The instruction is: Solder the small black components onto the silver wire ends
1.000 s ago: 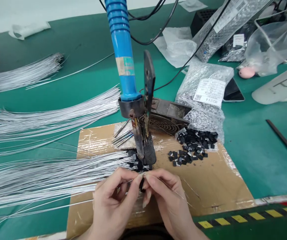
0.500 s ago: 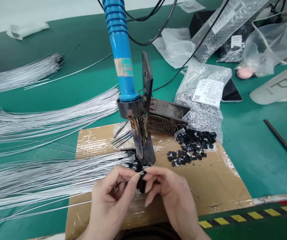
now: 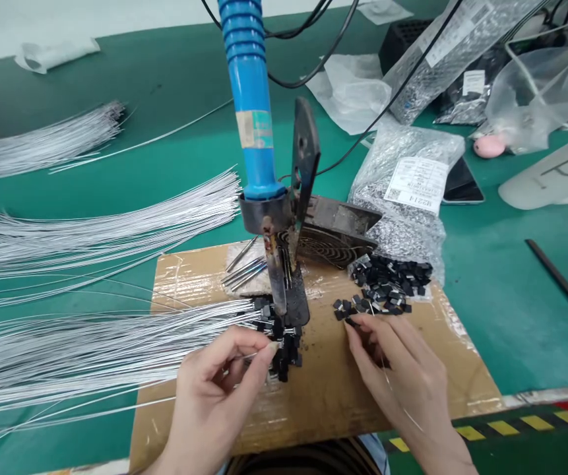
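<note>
My left hand (image 3: 227,389) is closed, pinching the end of a thin white wire (image 3: 251,356) between thumb and forefinger. Just past its fingertips lies a cluster of black connectors (image 3: 289,349) on white wires. Above them, the soldering iron (image 3: 252,99) with its blue handle points tip-down from a metal stand. Over at the right, my right hand (image 3: 402,369) has thumb and forefinger closed on a small black connector (image 3: 350,322) at the near edge of a loose connector pile (image 3: 395,280). A thin strand of solder wire (image 3: 405,412) runs through that same hand.
Bundles of white wire (image 3: 90,343) spread across the left of the green table. Cardboard (image 3: 323,409) lies under the work. Behind the iron are a small fan (image 3: 336,231) and a bubble-wrap bag (image 3: 407,171); a phone (image 3: 462,181) and a pale cup (image 3: 551,171) are at the right.
My right hand has moved right, from beside the left fingertips to the loose connector pile, where it pinches a connector. My left hand stays nearly in place. The view has shifted slightly.
</note>
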Demonstrator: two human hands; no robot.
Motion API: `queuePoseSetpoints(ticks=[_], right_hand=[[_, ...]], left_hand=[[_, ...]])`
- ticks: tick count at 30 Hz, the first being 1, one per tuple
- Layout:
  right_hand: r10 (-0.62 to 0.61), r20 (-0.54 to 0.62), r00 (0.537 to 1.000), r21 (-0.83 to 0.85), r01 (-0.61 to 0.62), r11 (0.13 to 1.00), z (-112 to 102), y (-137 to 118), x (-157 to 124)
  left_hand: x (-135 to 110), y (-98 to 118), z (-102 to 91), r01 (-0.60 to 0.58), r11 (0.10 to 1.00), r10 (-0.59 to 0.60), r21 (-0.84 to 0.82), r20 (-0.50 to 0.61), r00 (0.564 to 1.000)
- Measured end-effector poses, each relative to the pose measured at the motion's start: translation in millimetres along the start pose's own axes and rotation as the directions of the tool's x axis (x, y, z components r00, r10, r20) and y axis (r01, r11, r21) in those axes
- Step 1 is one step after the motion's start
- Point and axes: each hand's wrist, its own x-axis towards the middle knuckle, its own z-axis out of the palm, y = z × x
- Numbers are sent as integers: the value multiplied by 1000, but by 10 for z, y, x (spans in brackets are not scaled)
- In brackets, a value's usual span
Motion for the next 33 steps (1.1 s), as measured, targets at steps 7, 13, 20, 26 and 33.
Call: queuePoseSetpoints(ticks=[7,13,20,26,33], right_hand=[[-13,-8,1000,124,13,992,21,-23,-48],[376,69,924,469,-363,805,-9,-240,-97],[458,246,854,649,-496,577,-12,-490,52],[377,352,857,717,-506,480,27,-557,149],[294,483,825,728,-565,388,55,-550,180]], left_hand=[[14,36,1,-10,1000,10,-1,4,1000],[27,58,26,1,999,-3,-48,-37,999],[47,83,44,33,998,-34,-54,-25,999],[64,168,31,68,995,-67,-76,20,998],[70,183,-12,136,981,-118,-137,131,984]])
